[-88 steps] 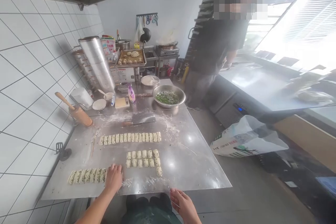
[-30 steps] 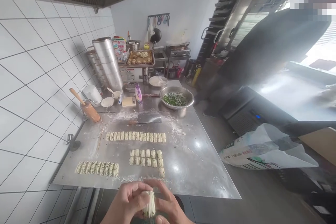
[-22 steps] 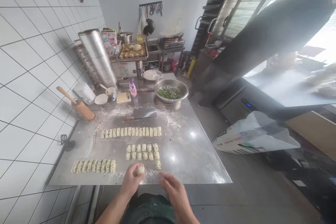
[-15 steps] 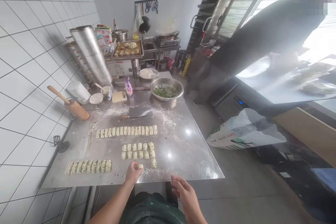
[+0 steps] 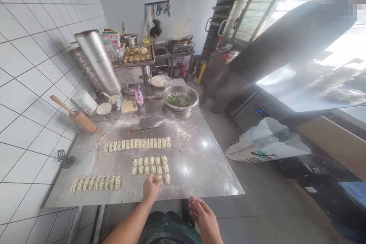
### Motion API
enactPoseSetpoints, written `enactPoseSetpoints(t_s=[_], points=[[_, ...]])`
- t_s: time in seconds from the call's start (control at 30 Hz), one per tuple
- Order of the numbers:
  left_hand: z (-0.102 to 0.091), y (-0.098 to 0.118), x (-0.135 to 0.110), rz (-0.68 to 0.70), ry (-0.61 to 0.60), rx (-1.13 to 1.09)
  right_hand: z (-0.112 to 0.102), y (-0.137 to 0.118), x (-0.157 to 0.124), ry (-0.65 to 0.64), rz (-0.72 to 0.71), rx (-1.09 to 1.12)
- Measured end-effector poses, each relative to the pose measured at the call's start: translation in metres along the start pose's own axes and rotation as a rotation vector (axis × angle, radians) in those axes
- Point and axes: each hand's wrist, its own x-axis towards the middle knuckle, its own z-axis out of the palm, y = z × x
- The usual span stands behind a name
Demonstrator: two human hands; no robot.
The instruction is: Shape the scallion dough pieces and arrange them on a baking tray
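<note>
Dough pieces [image 5: 150,164] sit in a small block near the front edge of the table [image 5: 200,175]. The left hand [image 5: 151,187] lies at the block's 6 o'clock, fingers loosely spread, tips touching its near edge; no grip around a piece shows. The right hand [image 5: 205,218] hangs at 4 o'clock from the left, off the table edge, open wide and empty. A long row [image 5: 137,144] lies at 12 o'clock of the block and a striped row [image 5: 96,183] at 8 o'clock. Farther off are a cleaver [image 5: 151,122] at 12, a bowl [image 5: 180,99] of greens at 1 and a rolling pin [image 5: 76,114] at 10. Another person [image 5: 286,42] stands at 2, well apart.
</note>
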Motion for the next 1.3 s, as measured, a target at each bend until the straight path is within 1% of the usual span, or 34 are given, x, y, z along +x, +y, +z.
enactPoseSetpoints(t_s=[0.07,0.1,0.17,0.23,0.27,0.3,0.33,0.37,0.43,0.5,0.53,0.57,0.63,0.67,0.73,0.77,0.8,0.83,0.87,0.93,1.0,1.07,1.13,1.17,1.23,1.3], points=[[-0.033,-0.011,0.004,0.04,0.063,0.098,0.0,-0.001,0.001,-0.008,0.009,0.008],[-0.054,-0.019,0.007,0.048,0.106,0.159,0.0,-0.001,0.001,-0.009,0.01,0.015],[-0.1,-0.039,0.014,0.019,0.19,0.288,0.001,-0.003,0.002,-0.004,0.018,0.024],[-0.141,-0.061,0.02,-0.026,0.204,0.404,0.004,-0.004,0.001,-0.002,0.036,0.009],[-0.156,-0.07,0.022,-0.029,0.178,0.448,0.008,-0.005,0.0,-0.01,0.044,-0.013],[-0.166,-0.078,0.023,-0.018,0.142,0.482,0.013,-0.004,-0.002,-0.027,0.046,-0.04],[-0.172,-0.084,0.022,0.007,0.1,0.504,0.019,-0.003,-0.004,-0.05,0.041,-0.07],[-0.173,-0.089,0.02,0.042,0.058,0.516,0.027,-0.002,-0.005,-0.078,0.027,-0.103],[-0.169,-0.092,0.012,0.114,-0.019,0.515,0.045,0.001,-0.008,-0.174,-0.019,-0.201],[-0.162,-0.084,0.0,0.16,-0.07,0.5,0.066,0.004,-0.011,-0.3,-0.06,-0.314],[-0.16,-0.076,-0.008,0.176,-0.08,0.474,0.077,0.004,-0.013,-0.36,-0.074,-0.366],[-0.16,-0.064,-0.018,0.197,-0.083,0.417,0.087,0.003,-0.017,-0.405,-0.085,-0.403],[-0.169,-0.03,-0.041,0.269,-0.089,0.214,0.105,-0.006,-0.028,-0.493,-0.118,-0.455],[-0.178,-0.01,-0.055,0.325,-0.108,0.079,0.113,-0.014,-0.036,-0.571,-0.149,-0.488],[-0.202,0.032,-0.085,0.446,-0.194,-0.062,0.124,-0.036,-0.057,-0.805,-0.212,-0.546],[-0.216,0.051,-0.099,0.51,-0.211,-0.081,0.128,-0.049,-0.069,-0.936,-0.224,-0.556],[-0.229,0.066,-0.113,0.567,-0.201,-0.076,0.131,-0.062,-0.081,-1.035,-0.22,-0.542],[-0.242,0.078,-0.124,0.634,-0.18,-0.059,0.132,-0.075,-0.092,-1.087,-0.202,-0.51],[-0.253,0.085,-0.133,0.727,-0.169,-0.024,0.133,-0.087,-0.102,-1.119,-0.179,-0.48],[-0.268,0.088,-0.143,0.949,-0.171,0.083,0.133,-0.103,-0.117,-1.138,-0.097,-0.418],[-0.273,0.081,-0.146,1.145,-0.159,0.198,0.13,-0.11,-0.125,-1.157,0.029,-0.369],[-0.273,0.073,-0.145,1.25,-0.1,0.274,0.128,-0.111,-0.13,-1.179,0.158,-0.335],[-0.272,0.069,-0.143,1.303,-0.049,0.297,0.126,-0.11,-0.134,-1.204,0.213,-0.335],[-0.271,0.07,-0.143,1.323,-0.041,0.295,0.126,-0.109,-0.136,-1.215,0.207,-0.351],[-0.271,0.074,-0.143,1.34,-0.023,0.262,0.127,-0.109,-0.14,-1.225,0.128,-0.395],[-0.27,0.08,-0.146,1.293,-0.015,0.19,0.129,-0.108,-0.141,-1.209,-0.046,-0.433]])
